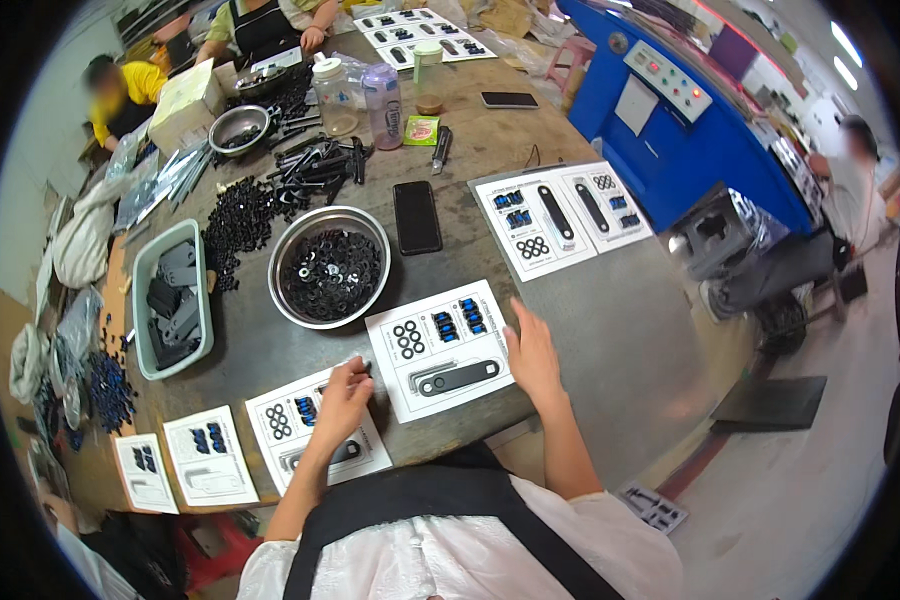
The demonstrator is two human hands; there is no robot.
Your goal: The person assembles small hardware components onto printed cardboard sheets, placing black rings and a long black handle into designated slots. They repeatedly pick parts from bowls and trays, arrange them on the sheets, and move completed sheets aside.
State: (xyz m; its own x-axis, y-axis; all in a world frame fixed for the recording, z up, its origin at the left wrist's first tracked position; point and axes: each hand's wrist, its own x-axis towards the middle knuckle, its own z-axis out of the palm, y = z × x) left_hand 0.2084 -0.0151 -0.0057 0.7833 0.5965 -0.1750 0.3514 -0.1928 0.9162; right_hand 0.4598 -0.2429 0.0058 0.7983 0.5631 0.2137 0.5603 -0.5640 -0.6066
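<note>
Right hand (535, 355), loosely spread, beside card (438, 353)

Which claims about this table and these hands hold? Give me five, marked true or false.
1. The largest round silver metal bowl holds mostly small black parts. True.
2. The nearer black rectangular phone lies inside that bowl. False: the phone lies beside it on the table.
3. The right hand is at the right edge of a white printed card. True.
4. The left hand grips the translucent purple bottle. False: the bottle stands farther back, away from that hand.
5. The pale green rectangular plastic tub holds dark grey parts. True.
</note>
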